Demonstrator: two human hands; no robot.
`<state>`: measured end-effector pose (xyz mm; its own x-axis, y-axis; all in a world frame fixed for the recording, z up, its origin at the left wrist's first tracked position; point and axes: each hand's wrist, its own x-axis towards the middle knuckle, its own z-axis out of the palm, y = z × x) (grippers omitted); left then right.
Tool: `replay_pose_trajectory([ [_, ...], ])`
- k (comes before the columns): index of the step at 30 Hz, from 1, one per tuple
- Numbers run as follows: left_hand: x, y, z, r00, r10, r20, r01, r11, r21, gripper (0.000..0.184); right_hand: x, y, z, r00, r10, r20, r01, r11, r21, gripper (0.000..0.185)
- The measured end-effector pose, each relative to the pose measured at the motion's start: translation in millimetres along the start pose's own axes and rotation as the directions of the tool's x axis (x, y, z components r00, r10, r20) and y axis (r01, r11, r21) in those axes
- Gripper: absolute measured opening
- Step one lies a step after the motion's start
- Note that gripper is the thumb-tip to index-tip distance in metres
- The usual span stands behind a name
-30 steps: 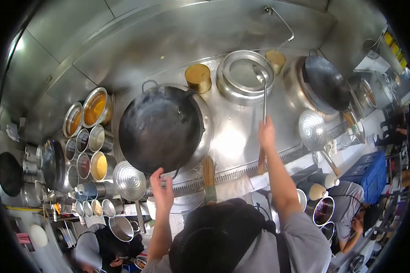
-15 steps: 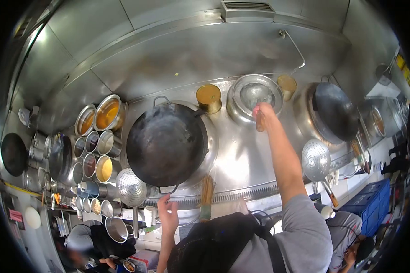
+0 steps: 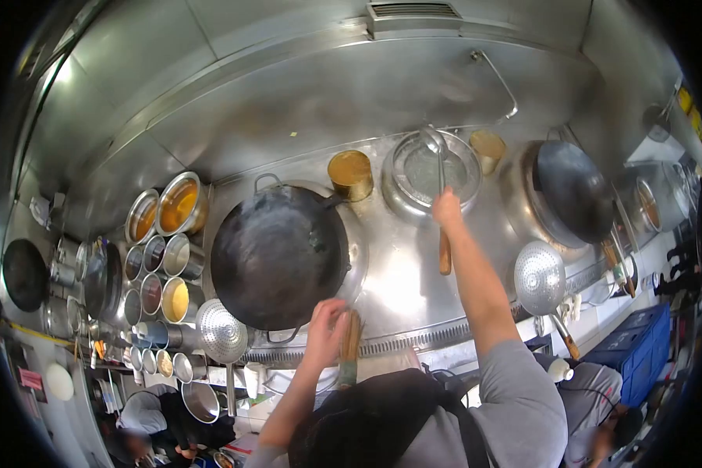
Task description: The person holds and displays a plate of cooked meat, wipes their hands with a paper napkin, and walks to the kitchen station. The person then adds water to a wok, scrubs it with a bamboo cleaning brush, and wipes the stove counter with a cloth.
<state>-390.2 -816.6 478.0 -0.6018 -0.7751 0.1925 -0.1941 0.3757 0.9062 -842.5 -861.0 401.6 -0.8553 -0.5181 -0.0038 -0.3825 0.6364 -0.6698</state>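
My right hand [image 3: 446,209] is closed round a ladle [image 3: 444,256] with a wooden handle. Its bowl points away from me, over the far rim of a round metal pot [image 3: 394,183] of clear liquid. My left hand [image 3: 326,334] is at the near edge of a large black wok [image 3: 277,261], which steams a little. Its fingers are curved and apart, right beside a bamboo wok brush [image 3: 351,347] standing upright. Whether they touch the brush is hard to see.
Pots of sauces and seasonings [image 3: 178,300] crowd the left side, beside a perforated skimmer [image 3: 222,331]. Behind the wok stands a tin [image 3: 350,175]. To the right are another skimmer [image 3: 540,277] and a tilted wok [image 3: 576,191]. Other people work at the lower left and lower right.
My right hand has drawn back from the pot, and the ladle bowl has lifted out of the liquid. My left hand has moved right, from the wok's near handle to the bamboo brush.
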Motion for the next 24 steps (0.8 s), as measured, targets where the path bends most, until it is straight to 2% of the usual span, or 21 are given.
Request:
replay_pose_trajectory([
  [2,43,-12,19,0.984,0.142,0.107,-0.154,0.982,0.112,0.024,-1,28,14,1.000,-0.015,0.006,0.015,1.000,-0.013,0.035],
  [3,65,-8,31,0.981,0.158,0.114,-0.172,0.978,0.122,0.024,-7,32,10,1.000,0.008,-0.001,-0.008,1.000,-0.011,0.035],
  [5,110,-8,61,0.974,0.187,0.129,-0.201,0.974,0.109,0.024,-17,28,-1,0.989,0.067,0.129,-0.085,0.987,0.136,0.028],
  [6,133,-20,79,0.971,0.195,0.136,-0.208,0.974,0.086,0.024,-19,33,-2,0.989,0.082,0.120,-0.099,0.985,0.143,0.028],
  [7,156,-30,97,0.975,0.173,0.138,-0.187,0.978,0.091,0.030,-24,40,-2,0.945,0.127,0.301,-0.261,0.849,0.460,0.025],
  [8,177,-37,114,0.979,0.151,0.136,-0.165,0.982,0.097,0.037,-30,48,-2,0.876,0.092,0.474,-0.431,0.592,0.681,0.022],
  [9,196,-40,131,0.977,0.156,0.144,-0.171,0.980,0.100,0.037,-36,62,7,0.852,0.021,0.523,-0.471,0.467,0.749,0.021],
  [10,214,-41,147,0.987,0.022,0.160,-0.043,0.991,0.130,0.050,-47,77,18,0.828,-0.062,0.557,-0.509,0.334,0.793,0.021],
  [11,230,-44,162,0.979,-0.112,0.168,0.084,0.983,0.163,0.063,-65,76,15,0.855,-0.082,0.513,-0.467,0.307,0.829,0.023],
  [12,245,-50,179,0.981,-0.105,0.164,0.078,0.983,0.166,0.063,-85,71,9,0.879,-0.104,0.465,-0.423,0.282,0.862,0.026],
  [13,257,-58,196,0.976,-0.164,0.142,0.143,0.979,0.143,0.075,-101,66,4,0.867,-0.087,0.491,-0.457,0.252,0.853,0.035],
  [14,268,-60,209,0.967,-0.223,0.122,0.209,0.971,0.119,0.087,-110,71,17,0.881,-0.117,0.459,-0.425,0.231,0.875,0.036],
  [15,279,-56,219,0.969,-0.218,0.117,0.204,0.972,0.120,0.087,-122,68,14,0.873,-0.110,0.475,-0.437,0.255,0.862,0.038],
  [17,295,-47,236,0.936,-0.319,0.146,0.306,0.946,0.108,0.093,-137,63,15,0.864,-0.138,0.484,-0.441,0.258,0.860,0.036],
  [18,301,-44,244,0.948,-0.299,0.104,0.288,0.952,0.107,0.081,-140,61,19,0.863,-0.141,0.485,-0.441,0.259,0.860,0.036],
  [19,306,-42,250,0.949,-0.300,0.100,0.289,0.951,0.107,0.081,-142,59,23,0.872,-0.158,0.463,-0.416,0.261,0.871,0.036],
  [21,310,-29,255,0.968,-0.246,0.059,0.243,0.969,0.053,0.063,-136,63,39,0.878,-0.175,0.445,-0.394,0.264,0.881,0.036],
  [22,316,-26,259,0.954,-0.291,0.073,0.293,0.956,-0.019,0.050,-126,65,54,0.910,-0.194,0.367,-0.285,0.352,0.892,0.038],
  [23,334,-60,270,0.933,-0.333,0.135,0.335,0.942,0.006,0.054,-113,74,76,0.932,-0.219,0.288,-0.171,0.435,0.884,0.040],
  [24,333,-63,272,0.932,-0.336,0.137,0.338,0.941,0.007,0.054,-114,76,77,0.932,-0.217,0.291,-0.174,0.435,0.883,0.040],
])
